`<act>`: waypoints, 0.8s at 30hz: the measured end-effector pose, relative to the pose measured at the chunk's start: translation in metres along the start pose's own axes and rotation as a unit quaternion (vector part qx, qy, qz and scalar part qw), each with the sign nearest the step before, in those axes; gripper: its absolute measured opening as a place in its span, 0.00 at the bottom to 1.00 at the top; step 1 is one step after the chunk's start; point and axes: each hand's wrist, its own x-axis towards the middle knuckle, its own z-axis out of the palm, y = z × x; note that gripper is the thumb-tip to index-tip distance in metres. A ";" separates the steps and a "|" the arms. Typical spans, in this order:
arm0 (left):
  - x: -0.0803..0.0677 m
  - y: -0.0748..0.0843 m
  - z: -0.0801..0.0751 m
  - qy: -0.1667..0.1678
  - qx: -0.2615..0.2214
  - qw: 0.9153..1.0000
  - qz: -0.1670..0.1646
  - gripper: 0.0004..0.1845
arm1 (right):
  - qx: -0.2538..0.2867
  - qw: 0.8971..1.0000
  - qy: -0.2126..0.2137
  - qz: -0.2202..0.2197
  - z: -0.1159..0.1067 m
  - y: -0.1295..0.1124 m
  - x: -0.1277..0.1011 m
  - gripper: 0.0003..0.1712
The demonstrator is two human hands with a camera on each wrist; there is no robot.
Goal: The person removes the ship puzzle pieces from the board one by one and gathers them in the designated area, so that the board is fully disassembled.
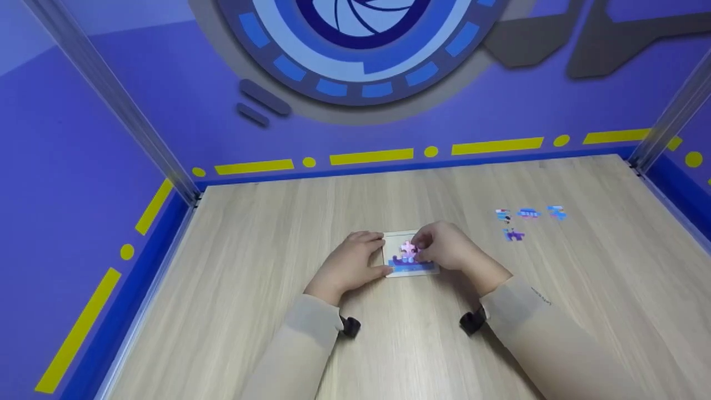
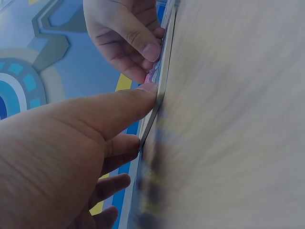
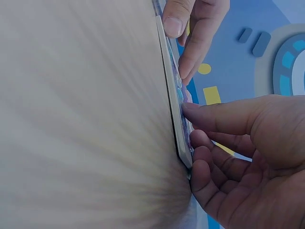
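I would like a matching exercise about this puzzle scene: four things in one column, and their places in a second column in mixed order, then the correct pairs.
Things:
1. left hand
2. right hand
3. loose puzzle pieces
4. puzzle tray

Places:
A. on the table, between the two hands
B. apart, to the right of the hands
C. at the tray's left edge
D. over the tray, fingertips on a pink piece

Pairs: 1-C, 2-D, 3-B, 4-A

Both forearms angle inward, left grip (image 1: 351, 261) flat with fingers extended, right grip (image 1: 447, 246) curled, fingertips pinching.
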 end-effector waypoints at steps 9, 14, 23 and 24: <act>0.001 -0.001 0.001 0.005 0.005 1.000 0.009 0.39 | 0.008 1.000 0.009 -0.008 0.000 0.001 0.000 0.10; 0.001 -0.002 0.001 0.008 -0.002 1.000 0.010 0.40 | 0.012 1.000 0.020 -0.015 0.000 0.001 -0.001 0.08; 0.001 -0.003 0.002 0.011 0.002 1.000 0.013 0.40 | 0.015 0.999 0.035 -0.015 0.002 0.003 0.001 0.07; 0.001 -0.003 0.002 0.011 0.000 1.000 0.013 0.40 | 0.018 0.999 0.034 -0.014 0.002 0.003 0.001 0.07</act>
